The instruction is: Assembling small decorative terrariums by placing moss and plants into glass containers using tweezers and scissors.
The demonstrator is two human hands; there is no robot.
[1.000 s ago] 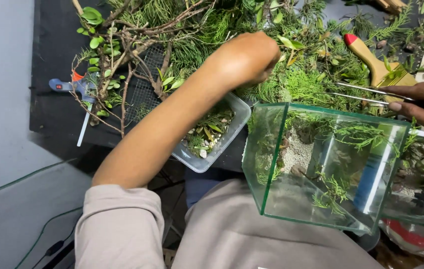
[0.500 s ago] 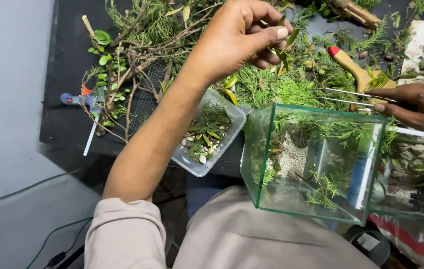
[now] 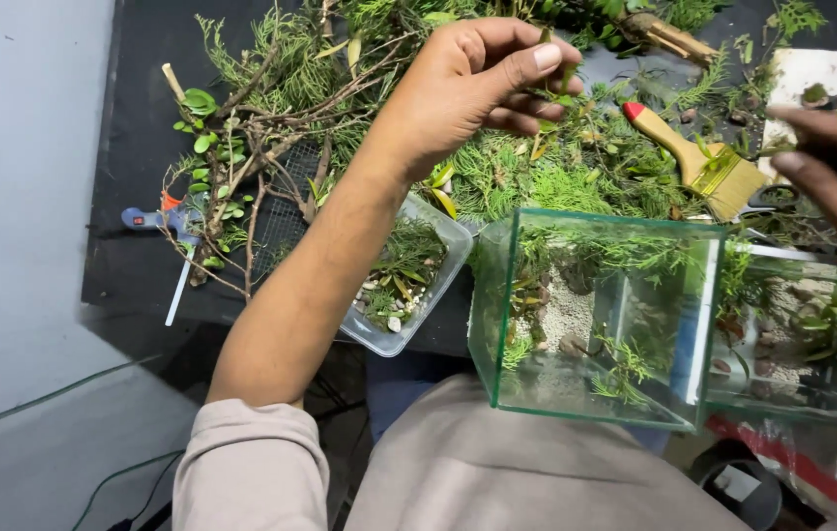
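Note:
My left hand is raised over a pile of cut green sprigs and twigs, pinching a small green sprig between thumb and fingers. My right hand is at the right edge, blurred, fingers curled above the rim of the glass tanks; whether it holds anything is unclear. A small glass tank with gravel, stones and green sprigs rests on my lap, below the left hand.
A clear plastic tub of leaves and pebbles lies under my left forearm. A yellow-handled paintbrush lies among the greenery. A blue-handled tool is at the left. A second planted glass tank stands to the right.
My left hand has lifted off the greenery with a sprig pinched in it. My right hand has moved up and right, and the thin metal tweezers seen in it earlier no longer show.

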